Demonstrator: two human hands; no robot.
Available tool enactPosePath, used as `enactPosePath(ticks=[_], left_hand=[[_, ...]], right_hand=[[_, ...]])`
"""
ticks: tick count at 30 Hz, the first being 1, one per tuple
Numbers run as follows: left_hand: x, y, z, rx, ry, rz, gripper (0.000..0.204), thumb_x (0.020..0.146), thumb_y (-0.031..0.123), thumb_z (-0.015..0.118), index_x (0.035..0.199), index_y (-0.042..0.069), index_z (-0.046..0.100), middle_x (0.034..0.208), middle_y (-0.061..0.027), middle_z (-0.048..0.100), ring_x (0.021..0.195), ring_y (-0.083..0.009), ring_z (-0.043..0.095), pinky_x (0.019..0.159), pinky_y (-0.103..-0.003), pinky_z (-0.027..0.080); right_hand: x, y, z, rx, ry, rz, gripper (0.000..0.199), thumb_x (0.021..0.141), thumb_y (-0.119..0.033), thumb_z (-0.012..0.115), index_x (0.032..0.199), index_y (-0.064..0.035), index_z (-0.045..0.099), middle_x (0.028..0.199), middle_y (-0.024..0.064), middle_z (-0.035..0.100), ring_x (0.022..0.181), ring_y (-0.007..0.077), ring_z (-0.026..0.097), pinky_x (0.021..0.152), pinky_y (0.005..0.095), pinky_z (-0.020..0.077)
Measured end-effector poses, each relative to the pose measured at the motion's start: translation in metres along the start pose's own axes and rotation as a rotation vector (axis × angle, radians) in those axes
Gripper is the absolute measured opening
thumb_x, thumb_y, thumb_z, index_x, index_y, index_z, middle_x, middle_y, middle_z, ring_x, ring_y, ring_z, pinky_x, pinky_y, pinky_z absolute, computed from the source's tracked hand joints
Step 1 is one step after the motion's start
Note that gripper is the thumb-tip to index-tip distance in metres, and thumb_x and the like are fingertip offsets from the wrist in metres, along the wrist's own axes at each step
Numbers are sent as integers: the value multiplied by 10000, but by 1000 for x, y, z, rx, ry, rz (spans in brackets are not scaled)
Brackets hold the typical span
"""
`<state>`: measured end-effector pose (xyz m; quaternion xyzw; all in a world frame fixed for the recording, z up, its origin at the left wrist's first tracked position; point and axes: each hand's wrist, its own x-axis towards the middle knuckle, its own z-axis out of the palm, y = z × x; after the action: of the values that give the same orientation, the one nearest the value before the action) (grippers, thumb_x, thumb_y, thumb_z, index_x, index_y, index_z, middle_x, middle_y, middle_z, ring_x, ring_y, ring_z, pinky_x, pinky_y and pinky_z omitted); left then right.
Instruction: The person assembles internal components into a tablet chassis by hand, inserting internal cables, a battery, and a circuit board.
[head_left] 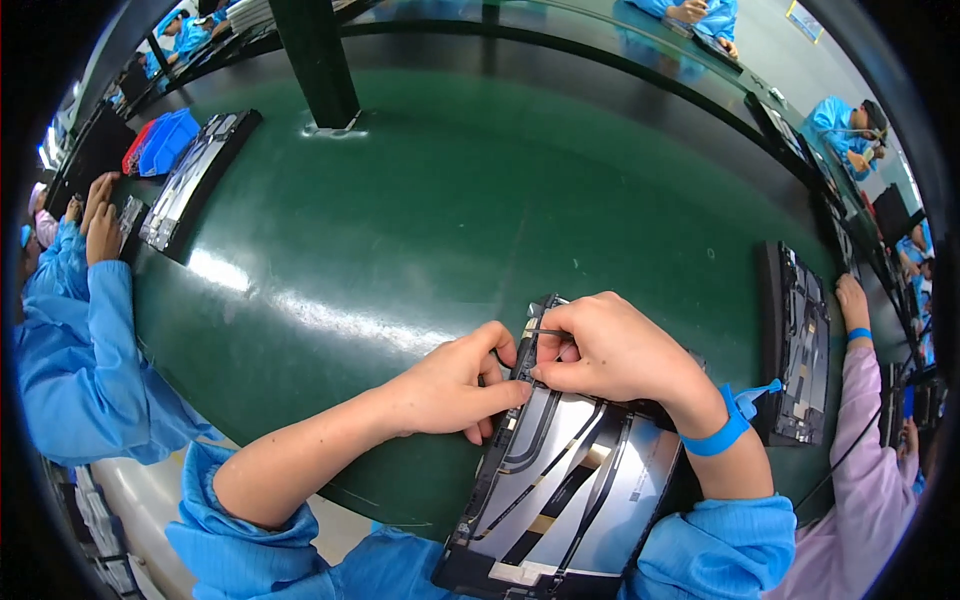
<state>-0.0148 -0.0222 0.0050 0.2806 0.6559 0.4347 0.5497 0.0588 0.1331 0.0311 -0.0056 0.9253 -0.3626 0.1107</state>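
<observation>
An opened flat electronic device (pixel 560 480) lies tilted before me at the table's near edge, with silvery plates, black cables and a dark frame. My left hand (pixel 450 385) is closed at the device's left edge, its thumb pressed on the frame and its other fingers curled beside it. Across the upper end, my right hand (pixel 620 350) is bent over in a pinch, with a thin black cable (pixel 547 332) running into its fingers. The fingertips hide part of the frame between the two hands. A blue strap (pixel 722 428) circles my right wrist.
Similar opened devices lie at the far left (pixel 200 180) and right (pixel 800 345) of the green table (pixel 430 220). A blue bin (pixel 168 142) and a dark post (pixel 315 65) stand farther back. Co-workers' arms reach in at left (pixel 110 300) and right (pixel 862 400).
</observation>
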Motion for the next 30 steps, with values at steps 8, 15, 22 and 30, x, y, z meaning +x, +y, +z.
enactPosePath(ticks=[8,15,22,30], left_hand=[[1,5,1,20,19,-53,296,736,145,538,896,-9,343,590,-88,506,461,-134,530,383,-232,436],[3,9,4,11,27,-102,277,727,134,535,886,8,347,609,-91,510,458,-135,529,380,-228,438],[3,10,7,17,42,-92,265,713,137,520,864,4,347,598,-92,508,451,-138,527,376,-232,437],[5,7,4,4,34,-46,263,691,148,507,833,-2,344,590,-106,516,432,-147,524,370,-237,442]], right_hand=[[2,5,2,-26,15,-34,135,589,-155,578,593,-24,547,522,73,519,489,169,515,467,266,406],[0,9,4,-5,49,-73,114,585,-137,561,569,-26,541,503,75,508,481,174,511,458,271,400],[-23,-3,-10,-201,201,-52,259,672,-215,590,795,-36,450,632,108,539,609,269,542,510,338,396],[-46,-14,3,-162,-67,-216,158,734,-184,518,782,-56,437,704,102,498,625,281,521,500,363,409]])
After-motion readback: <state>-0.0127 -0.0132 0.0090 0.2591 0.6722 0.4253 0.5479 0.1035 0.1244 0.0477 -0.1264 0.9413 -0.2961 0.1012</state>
